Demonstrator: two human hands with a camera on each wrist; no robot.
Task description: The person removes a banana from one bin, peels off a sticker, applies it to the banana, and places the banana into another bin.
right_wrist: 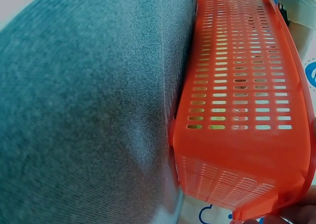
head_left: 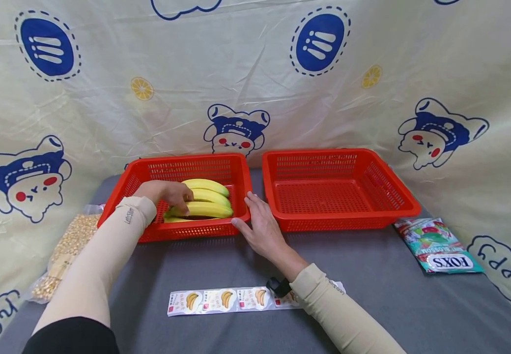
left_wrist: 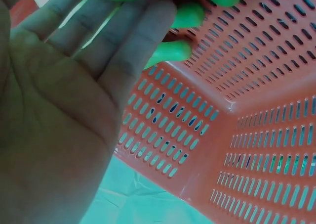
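Several yellow bananas [head_left: 209, 210] lie side by side in the left red basket [head_left: 184, 235]. My left hand [head_left: 167, 191] reaches over the basket's left part, fingertips at the bananas' left ends. Its fingers extend straight from the palm in the left wrist view, with banana tips [left_wrist: 173, 51] showing past them. My right hand [head_left: 262, 226] holds the same basket at its front right corner, thumb at the front rim and fingers along the right side. The basket's perforated wall [right_wrist: 237, 105] fills much of the right wrist view, with fingertips at its lower right corner.
A second red basket [head_left: 339, 222] stands to the right. A strip of banana-printed labels [head_left: 238, 300] lies in front, partly under the right forearm. A bag of corn kernels [head_left: 67, 246] is at the left, a FOX'S packet [head_left: 441, 246] at the right. A printed sheet [head_left: 255, 73] hangs behind.
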